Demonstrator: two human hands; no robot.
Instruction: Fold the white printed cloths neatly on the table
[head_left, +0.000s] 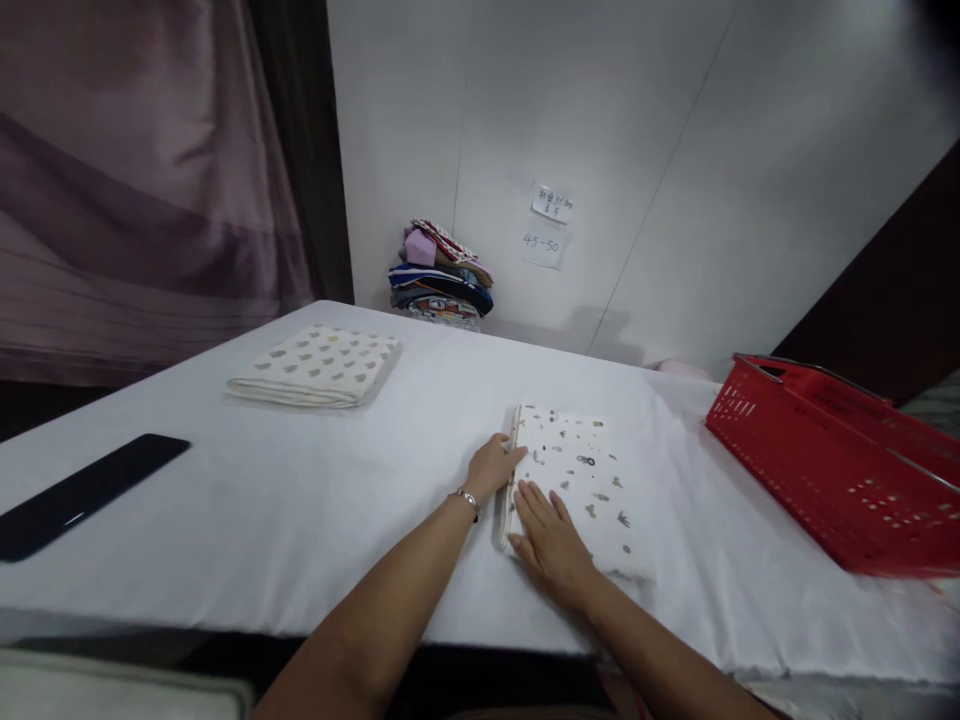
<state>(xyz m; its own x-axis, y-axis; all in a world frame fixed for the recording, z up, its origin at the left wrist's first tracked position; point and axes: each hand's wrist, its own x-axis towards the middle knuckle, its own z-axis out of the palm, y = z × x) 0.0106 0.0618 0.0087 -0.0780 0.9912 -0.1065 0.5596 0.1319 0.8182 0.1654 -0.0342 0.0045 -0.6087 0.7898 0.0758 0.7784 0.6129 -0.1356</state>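
A folded white cloth [574,480] with small grey and brown prints lies on the table in front of me. My left hand [491,468], with a bracelet at the wrist, has hold of its left edge; the thumb rests on top and the other fingers are partly hidden at the side. Flat on the cloth's lower left part lies my right hand [553,545], its fingers stretched out. Farther left is another folded white cloth [322,365] with grey leaf-like prints, apart from both hands.
A white sheet covers the table [322,510]. At the right stands a red plastic basket [832,460] with metal handles. A dark flat slab [90,490] lies at the left. Behind the table rises a stack of folded fabrics [441,275], beside paper notes [547,230] on the wall.
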